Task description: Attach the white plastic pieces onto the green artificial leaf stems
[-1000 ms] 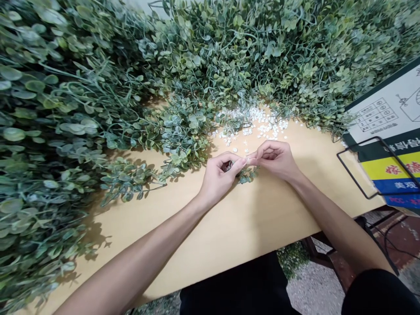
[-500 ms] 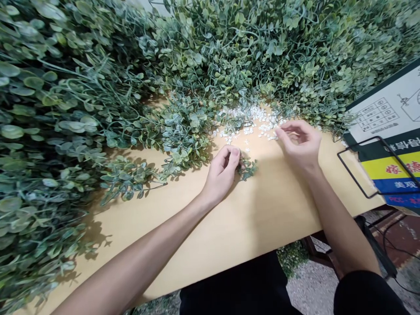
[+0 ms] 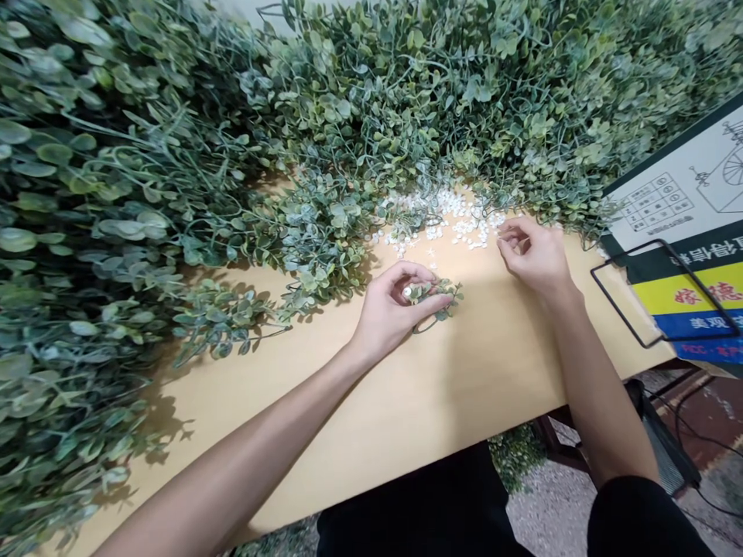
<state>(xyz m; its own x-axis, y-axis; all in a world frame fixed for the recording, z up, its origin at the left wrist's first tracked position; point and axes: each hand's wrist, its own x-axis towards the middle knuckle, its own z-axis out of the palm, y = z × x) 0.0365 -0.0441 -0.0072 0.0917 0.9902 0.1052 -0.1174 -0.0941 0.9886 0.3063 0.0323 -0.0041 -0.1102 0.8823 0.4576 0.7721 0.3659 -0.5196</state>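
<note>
My left hand (image 3: 390, 306) is closed on a small green leaf sprig (image 3: 436, 294) with a white bit on it, held just above the wooden table (image 3: 441, 387). My right hand (image 3: 532, 251) rests at the right edge of a scatter of small white pieces (image 3: 446, 216), its fingers curled in a pinch; what they hold is too small to make out. The two hands are about a hand's width apart.
Heaps of artificial green foliage (image 3: 145, 193) cover the table's left side and back. A printed sign (image 3: 679, 232) in a black wire stand (image 3: 655, 294) sits at the right edge. My dark-clothed legs are below the table's front edge.
My hands were together on the sprig; my right hand then went out to the white pieces and stays there. My left hand has turned the sprig so it lies across my fingers.
</note>
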